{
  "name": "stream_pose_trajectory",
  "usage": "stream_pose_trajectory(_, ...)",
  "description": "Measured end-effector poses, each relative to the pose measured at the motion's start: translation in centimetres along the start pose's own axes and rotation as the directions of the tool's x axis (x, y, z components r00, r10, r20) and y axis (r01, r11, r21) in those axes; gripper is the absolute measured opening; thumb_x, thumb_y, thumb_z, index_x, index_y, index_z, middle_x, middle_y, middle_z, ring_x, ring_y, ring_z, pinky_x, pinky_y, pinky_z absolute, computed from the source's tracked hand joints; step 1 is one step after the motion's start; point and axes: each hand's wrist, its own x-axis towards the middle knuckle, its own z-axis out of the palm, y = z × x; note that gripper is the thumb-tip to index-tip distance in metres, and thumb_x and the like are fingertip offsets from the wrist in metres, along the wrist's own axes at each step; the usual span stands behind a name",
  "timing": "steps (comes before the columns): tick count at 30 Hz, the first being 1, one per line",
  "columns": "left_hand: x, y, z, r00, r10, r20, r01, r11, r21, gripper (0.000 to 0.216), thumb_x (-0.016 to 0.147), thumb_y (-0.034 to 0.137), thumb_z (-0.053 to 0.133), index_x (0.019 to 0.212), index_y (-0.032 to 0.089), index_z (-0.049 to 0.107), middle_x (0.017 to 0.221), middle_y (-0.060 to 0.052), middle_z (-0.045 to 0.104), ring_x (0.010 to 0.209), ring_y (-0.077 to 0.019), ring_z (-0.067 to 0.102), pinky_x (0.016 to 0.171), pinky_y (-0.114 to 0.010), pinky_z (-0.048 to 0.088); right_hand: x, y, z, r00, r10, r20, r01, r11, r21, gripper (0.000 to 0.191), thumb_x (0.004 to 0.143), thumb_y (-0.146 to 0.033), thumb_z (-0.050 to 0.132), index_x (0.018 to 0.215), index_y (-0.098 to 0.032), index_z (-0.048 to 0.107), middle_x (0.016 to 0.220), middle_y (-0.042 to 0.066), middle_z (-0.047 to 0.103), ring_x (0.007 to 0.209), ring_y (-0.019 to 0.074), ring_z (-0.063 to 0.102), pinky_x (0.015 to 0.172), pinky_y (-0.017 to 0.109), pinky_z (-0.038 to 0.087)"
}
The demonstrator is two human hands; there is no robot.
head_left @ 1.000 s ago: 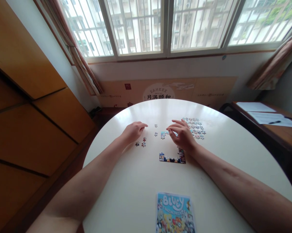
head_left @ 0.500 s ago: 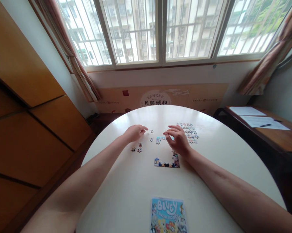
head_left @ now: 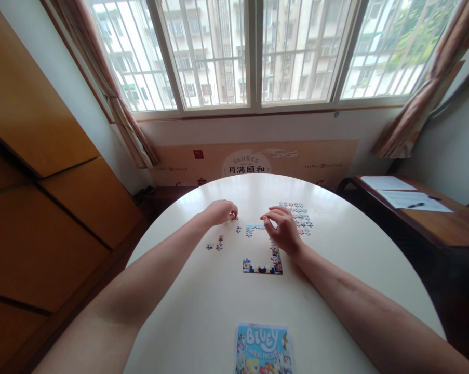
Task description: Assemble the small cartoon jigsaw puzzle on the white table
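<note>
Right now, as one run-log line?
left hand: at loose puzzle piece, grip unclear | right hand: over puzzle border, contact unclear | border: left side gapped

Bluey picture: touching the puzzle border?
Apart. The head view shows a strip of white tabletop between the top edge of the Bluey picture and the bottom edge of the puzzle border.

Loose pieces (head_left: 219, 247) lie left of the puzzle border (head_left: 262, 270).

Person's bare left arm (head_left: 156, 267), uncovered from left hand (head_left: 220, 212) to view's edge; bare right arm (head_left: 354, 291), likewise uncovered from right hand (head_left: 283, 229), with faint lengthwise ridge on forearm.
</note>
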Motion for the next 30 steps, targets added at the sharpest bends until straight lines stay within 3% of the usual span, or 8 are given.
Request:
stream_pose_trajectory(5,0.2,-0.2,-0.2,0.999,-0.029,0.032,0.031,0.998,-0.06,0.017,0.081,0.024,0.069,0.095,0.028,0.077,0.1,-0.003,0.074,0.083,-0.0193,0.065,0.073,-0.027,0.046,0.0,0.1,0.0,1.0,-0.01,-0.003,0.01,1.0,0.001,0.024,0.093,-0.022,0.054,0.079,-0.024,0.074,0.082,0.004,0.077,0.1,0.0272,0.067,0.1,0.048,0.046)
stream_pose_trajectory(12,-0.3,-0.4,0.4,0.995,-0.08,0.056,0.088,0.983,-0.164,0.012,0.08,0.026,0.067,0.086,0.02,0.077,0.1,-0.007,0.072,0.082,-0.0201,0.066,0.072,-0.028,0.047,0.0,-0.2,-0.1,1.0,-0.003,0.01,0.003,1.0,0.017,0.025,0.094,-0.023,0.053,0.081,-0.023,0.073,0.082,0.004,0.076,0.1,0.0276,0.066,0.1,0.048,0.046)
stream_pose_trajectory(17,-1.2,-1.0,0.6,0.99,-0.114,0.083,0.134,0.945,-0.297,0.012,0.079,0.029,0.068,0.085,0.019,0.073,0.092,-0.005,0.074,0.08,-0.0194,0.067,0.069,-0.027,0.049,0.2,-0.5,-0.1,1.0,0.002,0.025,-0.003,0.999,0.044,0.024,0.094,-0.021,0.054,0.079,-0.024,0.073,0.082,0.003,0.076,0.1,0.0276,0.067,0.098,0.048,0.048)
stream_pose_trajectory(21,-1.7,-1.0,-0.5,0.989,-0.119,0.091,0.148,0.876,-0.46,0.012,0.083,0.029,0.066,0.087,0.018,0.069,0.09,-0.004,0.076,0.081,-0.0175,0.069,0.074,-0.027,0.053,0.1,-0.2,0.1,0.999,0.0,0.038,-0.002,0.998,0.065,0.024,0.094,-0.021,0.054,0.08,-0.025,0.073,0.082,0.003,0.076,0.1,0.0273,0.067,0.097,0.047,0.048)
stream_pose_trajectory(25,-2.1,0.8,-2.1,0.993,-0.102,0.065,0.12,0.745,-0.656,0.018,0.078,0.034,0.072,0.086,0.018,0.072,0.09,-0.006,0.078,0.082,-0.02,0.07,0.076,-0.031,0.054,0.0,0.0,0.3,0.998,0.011,0.056,-0.015,0.998,0.062,0.024,0.094,-0.022,0.054,0.081,-0.025,0.073,0.083,0.003,0.077,0.1,0.0274,0.067,0.097,0.048,0.048)
stream_pose_trajectory(30,-3.0,4.9,-2.4,0.97,-0.066,0.234,0.195,0.782,-0.592,0.013,0.073,0.027,0.073,0.083,0.02,0.076,0.082,-0.003,0.077,0.075,-0.0189,0.068,0.068,-0.028,0.05,-0.1,-0.1,0.3,0.993,-0.027,0.111,0.021,0.999,0.048,0.022,0.094,-0.022,0.056,0.084,-0.025,0.076,0.085,0.004,0.077,0.102,0.0282,0.067,0.1,0.05,0.046)
